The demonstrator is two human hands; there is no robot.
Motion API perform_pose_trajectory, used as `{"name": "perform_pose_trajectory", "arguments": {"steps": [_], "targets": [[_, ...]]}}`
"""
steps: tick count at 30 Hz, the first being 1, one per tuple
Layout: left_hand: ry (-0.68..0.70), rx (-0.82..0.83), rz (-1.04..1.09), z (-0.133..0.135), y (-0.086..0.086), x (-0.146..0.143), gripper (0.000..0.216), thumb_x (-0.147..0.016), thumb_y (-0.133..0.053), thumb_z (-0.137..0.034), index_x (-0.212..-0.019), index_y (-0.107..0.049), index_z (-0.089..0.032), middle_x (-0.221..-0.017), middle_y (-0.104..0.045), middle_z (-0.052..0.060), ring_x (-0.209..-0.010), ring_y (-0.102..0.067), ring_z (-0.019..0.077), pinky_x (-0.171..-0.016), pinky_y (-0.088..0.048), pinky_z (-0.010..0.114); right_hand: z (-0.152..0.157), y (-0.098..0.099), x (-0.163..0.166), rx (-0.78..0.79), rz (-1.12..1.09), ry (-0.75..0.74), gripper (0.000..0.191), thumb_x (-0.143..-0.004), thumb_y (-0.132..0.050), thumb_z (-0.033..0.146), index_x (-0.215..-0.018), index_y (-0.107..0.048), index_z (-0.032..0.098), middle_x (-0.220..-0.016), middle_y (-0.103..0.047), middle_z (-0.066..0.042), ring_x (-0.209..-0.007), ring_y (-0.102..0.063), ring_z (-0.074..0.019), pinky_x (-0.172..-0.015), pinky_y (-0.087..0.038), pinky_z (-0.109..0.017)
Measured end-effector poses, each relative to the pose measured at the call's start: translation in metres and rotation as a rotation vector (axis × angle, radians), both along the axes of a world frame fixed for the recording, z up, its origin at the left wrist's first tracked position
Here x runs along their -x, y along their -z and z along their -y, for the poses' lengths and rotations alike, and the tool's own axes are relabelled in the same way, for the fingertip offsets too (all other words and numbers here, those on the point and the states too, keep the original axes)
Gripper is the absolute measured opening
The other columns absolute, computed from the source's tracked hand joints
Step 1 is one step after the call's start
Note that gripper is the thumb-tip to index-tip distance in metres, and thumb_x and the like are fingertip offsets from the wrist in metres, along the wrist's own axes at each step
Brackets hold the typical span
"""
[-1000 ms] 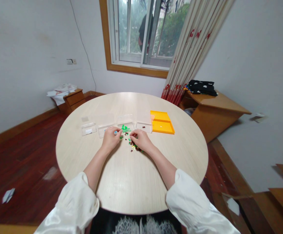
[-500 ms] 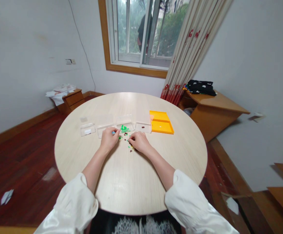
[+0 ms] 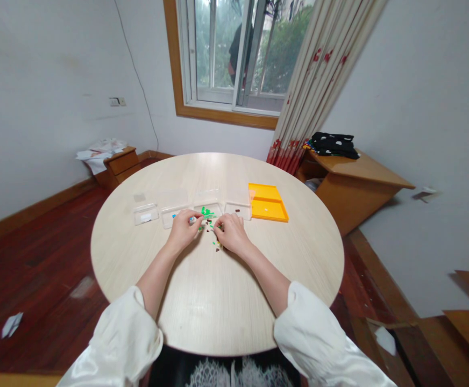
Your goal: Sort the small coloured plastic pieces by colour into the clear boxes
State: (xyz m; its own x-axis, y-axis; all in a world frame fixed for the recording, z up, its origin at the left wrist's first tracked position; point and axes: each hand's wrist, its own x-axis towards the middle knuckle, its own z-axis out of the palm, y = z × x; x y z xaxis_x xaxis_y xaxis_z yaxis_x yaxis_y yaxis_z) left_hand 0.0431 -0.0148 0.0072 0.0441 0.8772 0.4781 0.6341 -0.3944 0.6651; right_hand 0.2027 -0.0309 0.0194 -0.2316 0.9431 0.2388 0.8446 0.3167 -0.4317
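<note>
My left hand (image 3: pixel 183 231) is over the table in front of the clear boxes, its thumb and fingers pinched together. Whatever sits between those fingertips is too small to make out. Close by on the right, my right hand (image 3: pixel 232 234) also pinches over the loose pieces, and its fingertips hide what they grip. Tiny brown pieces (image 3: pixel 207 231), green ones and yellowish ones lie scattered between and below the hands. Green pieces (image 3: pixel 207 212) fill part of a clear box just beyond the hands. Blue pieces (image 3: pixel 173 216) show in the clear box behind my left hand.
A small clear box (image 3: pixel 135 219) with a white item stands at the left. Another clear box (image 3: pixel 250 213) holds a brown piece (image 3: pixel 237 210). An open yellow case (image 3: pixel 275 219) lies at the right with a small pale piece inside. All rest on the round table (image 3: pixel 214 301).
My left hand has moved slightly right, uncovering blue pieces in the box behind it. My right hand has shifted a little away from me, still over the loose pieces.
</note>
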Motion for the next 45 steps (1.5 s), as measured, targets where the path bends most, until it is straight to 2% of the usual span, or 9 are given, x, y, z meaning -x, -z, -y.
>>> {"name": "perform_pose_trajectory", "arguments": {"steps": [4,8,14,19,22,30,45], "targets": [[0.181,-0.032,0.003,0.002,0.002,-0.005,0.016,-0.075,-0.055,-0.019,-0.082,-0.069,-0.020,-0.087,-0.069,0.006,-0.084,-0.059,0.0187,-0.078,-0.044,0.032,-0.003,0.001,-0.001,-0.018,-0.119,0.002,0.008,-0.083,-0.052,0.019,-0.082,-0.060,0.018,-0.093,-0.062,-0.006,-0.097,-0.047,-0.0197,-0.080,-0.027,-0.031],[0.232,-0.020,0.002,0.005,0.003,-0.009,0.016,-0.074,-0.057,-0.015,-0.082,-0.069,-0.021,-0.087,-0.070,0.005,-0.085,-0.059,0.0187,-0.080,-0.043,0.034,-0.002,0.001,0.000,-0.001,-0.166,-0.009,0.008,-0.084,-0.051,0.018,-0.083,-0.059,0.017,-0.090,-0.061,-0.005,-0.092,-0.048,-0.0185,-0.078,-0.028,-0.030],[0.123,0.004,0.005,0.004,0.002,-0.010,0.014,-0.074,-0.057,-0.017,-0.079,-0.070,-0.019,-0.080,-0.070,0.004,-0.076,-0.058,0.0177,-0.073,-0.043,0.031,-0.005,0.000,-0.001,-0.009,-0.198,0.000,0.012,-0.086,-0.050,0.020,-0.084,-0.061,0.016,-0.091,-0.062,-0.005,-0.091,-0.049,-0.0174,-0.079,-0.030,-0.030],[-0.132,-0.030,0.050,-0.007,0.004,-0.006,0.012,-0.074,-0.058,-0.021,-0.076,-0.069,-0.017,-0.079,-0.070,0.005,-0.075,-0.058,0.0185,-0.071,-0.042,0.030,-0.013,0.005,-0.011,-0.041,-0.135,0.043,0.013,-0.085,-0.051,0.017,-0.085,-0.064,0.017,-0.094,-0.063,-0.006,-0.095,-0.048,-0.0192,-0.081,-0.030,-0.032],[-0.209,-0.065,-0.014,-0.014,0.007,-0.003,0.012,-0.075,-0.058,-0.023,-0.075,-0.069,-0.018,-0.079,-0.071,0.005,-0.077,-0.058,0.0205,-0.073,-0.040,0.032,-0.016,0.009,-0.013,-0.045,-0.077,0.010,0.013,-0.082,-0.053,0.015,-0.086,-0.065,0.017,-0.095,-0.063,-0.007,-0.097,-0.048,-0.0197,-0.082,-0.029,-0.033],[-0.204,-0.068,-0.144,-0.020,0.012,-0.002,0.021,-0.077,-0.052,-0.018,-0.084,-0.072,-0.021,-0.086,-0.072,0.006,-0.081,-0.056,0.0244,-0.077,-0.037,0.037,-0.014,0.009,-0.007,-0.010,0.050,-0.007,0.013,-0.080,-0.056,0.018,-0.083,-0.068,0.017,-0.094,-0.064,-0.007,-0.097,-0.050,-0.0199,-0.079,-0.027,-0.032],[-0.158,-0.071,-0.140,-0.022,0.012,-0.002,0.021,-0.079,-0.052,-0.021,-0.089,-0.071,-0.021,-0.092,-0.071,0.006,-0.084,-0.057,0.0225,-0.079,-0.037,0.036,-0.015,0.013,-0.005,-0.037,0.047,-0.026,0.014,-0.082,-0.053,0.016,-0.079,-0.067,0.016,-0.088,-0.063,-0.006,-0.092,-0.049,-0.0184,-0.078,-0.026,-0.031]]}}
